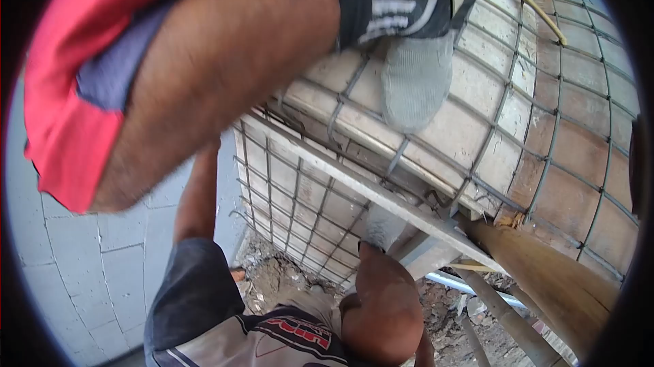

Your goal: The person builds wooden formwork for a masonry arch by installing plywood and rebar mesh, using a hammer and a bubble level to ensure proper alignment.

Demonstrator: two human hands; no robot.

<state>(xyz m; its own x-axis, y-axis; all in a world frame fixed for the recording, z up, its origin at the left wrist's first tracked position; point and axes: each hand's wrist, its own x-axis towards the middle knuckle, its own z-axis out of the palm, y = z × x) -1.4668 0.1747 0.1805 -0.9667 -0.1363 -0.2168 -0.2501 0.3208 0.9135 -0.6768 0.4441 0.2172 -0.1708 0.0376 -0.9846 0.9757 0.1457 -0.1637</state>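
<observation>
Neither of my hands shows. A bare bent leg in red shorts (73, 129), with a striped black sock (395, 7), crosses the upper left. Its grey-covered foot (417, 84) rests on pale boards under a steel bar grid (505, 86). Lower down, another person in a printed grey and dark shirt (238, 340) has one bare arm (196, 197) raised; the leg hides its hand. A bent bare limb (390, 292) lies close to a greyish form (383, 224), which I cannot make out clearly.
A narrow wooden strip (375, 193) runs diagonally beside a lower bar grid (296, 197). Thick round timber (545, 272) and poles (504, 319) stand at the lower right. A grey block wall (88, 265) is at left. Rubble (269, 275) lies below.
</observation>
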